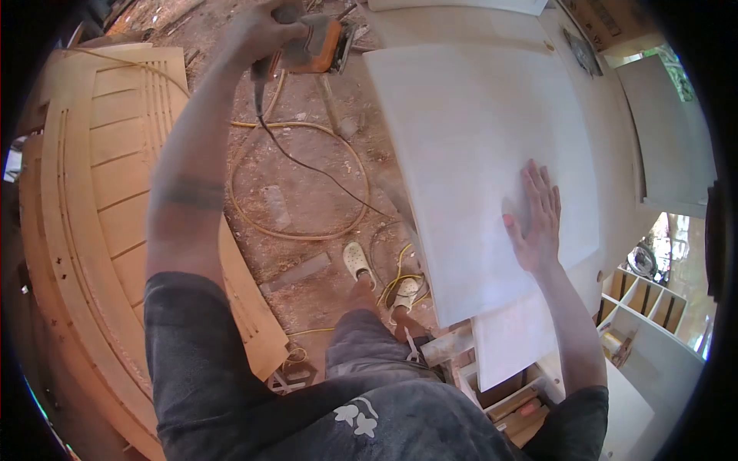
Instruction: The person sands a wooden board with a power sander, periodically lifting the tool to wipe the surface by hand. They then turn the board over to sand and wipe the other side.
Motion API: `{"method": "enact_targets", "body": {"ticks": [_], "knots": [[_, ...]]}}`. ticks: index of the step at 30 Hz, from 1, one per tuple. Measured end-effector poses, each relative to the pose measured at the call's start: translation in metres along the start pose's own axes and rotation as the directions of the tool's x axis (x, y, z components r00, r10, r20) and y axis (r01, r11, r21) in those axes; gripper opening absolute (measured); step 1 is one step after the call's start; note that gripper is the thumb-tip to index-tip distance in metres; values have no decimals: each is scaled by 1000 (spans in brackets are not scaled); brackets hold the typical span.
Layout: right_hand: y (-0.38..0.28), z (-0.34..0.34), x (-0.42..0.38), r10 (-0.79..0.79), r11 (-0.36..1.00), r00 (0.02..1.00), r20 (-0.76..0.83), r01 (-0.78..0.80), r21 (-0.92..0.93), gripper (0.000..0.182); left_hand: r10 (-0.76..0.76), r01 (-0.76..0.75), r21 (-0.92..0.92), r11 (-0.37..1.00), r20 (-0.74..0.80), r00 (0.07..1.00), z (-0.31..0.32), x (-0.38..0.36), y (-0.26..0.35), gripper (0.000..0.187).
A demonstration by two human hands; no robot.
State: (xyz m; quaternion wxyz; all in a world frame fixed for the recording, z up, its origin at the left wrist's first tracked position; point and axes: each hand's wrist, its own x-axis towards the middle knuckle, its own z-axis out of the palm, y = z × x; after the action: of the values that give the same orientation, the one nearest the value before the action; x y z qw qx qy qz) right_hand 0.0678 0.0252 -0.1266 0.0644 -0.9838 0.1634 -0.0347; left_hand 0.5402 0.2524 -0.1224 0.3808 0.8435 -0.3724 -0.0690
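Note:
My left hand, at the top of the view, is closed round the handle of an orange and black jigsaw. The jigsaw is held off to the left of a large white panel, apart from its edge. A dark cord hangs from the tool and runs down toward the panel's left side. My right hand lies flat on the panel, fingers outstretched and thumb spread to the side. A smaller white board shows beneath the panel's near end.
Carved wooden doors lie stacked on the left. On the dusty ground, a yellow hose lies coiled near several offcuts. A divided white cabinet stands at right. Two light clogs are on my feet below.

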Motion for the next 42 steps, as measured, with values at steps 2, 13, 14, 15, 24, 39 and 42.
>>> {"method": "enact_targets", "body": {"ticks": [2, 13, 14, 15, 24, 39, 42], "knots": [[-1, 0, -2, -97, 995, 995, 34, 96, 27, 73, -42, 51, 79, 996, -121, 992, 22, -21, -39, 48], [-71, 12, 56, -895, 436, 406, 186, 884, 167, 49, -585, 587, 11, 809, -78, 807, 72, -337, -55, 47], [-72, 14, 80, -887, 452, 420, 193, 876, 171, 50, -621, 622, -21, 783, -90, 779, 76, -366, -60, 46], [-75, 16, 107, -878, 467, 433, 203, 867, 175, 51, -658, 656, -57, 753, -99, 746, 81, -395, -67, 45], [-97, 26, 262, -403, 898, 915, -22, 391, -200, 54, -868, 783, -377, 495, -194, 456, 63, -527, -20, 36], [-98, -8, -13, -859, 472, 342, 381, 817, 331, 46, -864, 765, -407, 499, -303, 402, 72, -504, 51, 36], [-127, 4, 13, -828, 551, 431, 358, 741, 384, 50, -836, 668, -505, 546, -274, 476, 81, -509, 61, 38]]}}
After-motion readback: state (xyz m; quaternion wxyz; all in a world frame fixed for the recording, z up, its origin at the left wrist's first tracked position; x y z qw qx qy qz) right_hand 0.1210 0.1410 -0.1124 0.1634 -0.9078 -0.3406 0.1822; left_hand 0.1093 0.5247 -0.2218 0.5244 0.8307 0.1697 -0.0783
